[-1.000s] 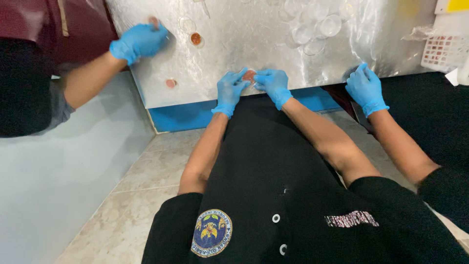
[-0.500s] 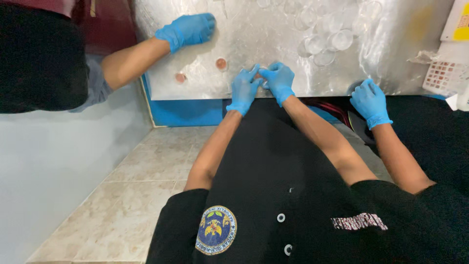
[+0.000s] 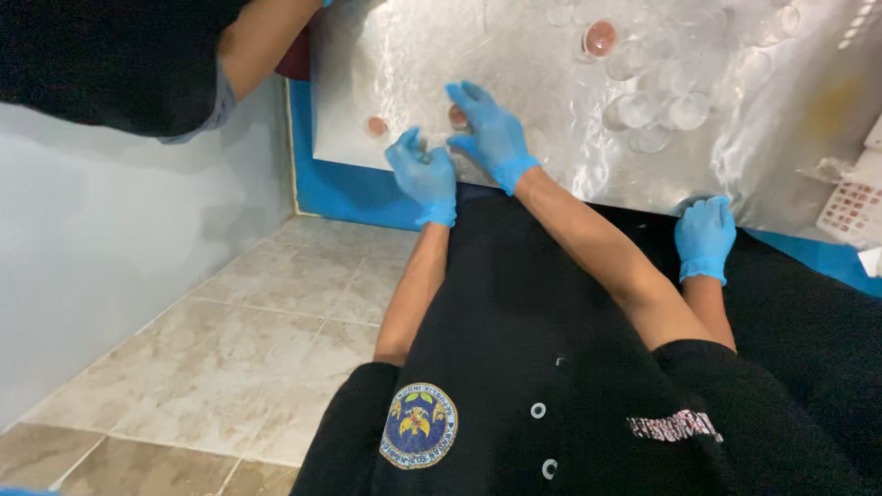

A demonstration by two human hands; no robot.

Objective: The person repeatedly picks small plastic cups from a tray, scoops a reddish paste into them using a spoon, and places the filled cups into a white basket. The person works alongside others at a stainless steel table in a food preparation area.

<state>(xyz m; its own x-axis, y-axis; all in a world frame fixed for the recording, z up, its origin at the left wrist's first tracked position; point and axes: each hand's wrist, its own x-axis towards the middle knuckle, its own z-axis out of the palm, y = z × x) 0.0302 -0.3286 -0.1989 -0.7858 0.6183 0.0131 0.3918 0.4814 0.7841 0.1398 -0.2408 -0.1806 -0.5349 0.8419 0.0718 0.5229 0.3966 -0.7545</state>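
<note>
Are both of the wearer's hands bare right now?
No. The left hand and the right hand each wear a blue glove as they rest on the foil-covered table.

The left hand [image 3: 424,174] and right hand [image 3: 490,131] no longer pinch together over one small disc: the left now sits lower, near the table [image 3: 514,55] edge, while the right lies flat with fingers spread beside a reddish disc [image 3: 457,116]. The co-worker's glove on the left has gone out of view; only that bare forearm [image 3: 262,41] shows. The other co-worker's hand [image 3: 705,234] has slid down to the table edge. A filled red dish [image 3: 600,38] now appears at the top.
</note>
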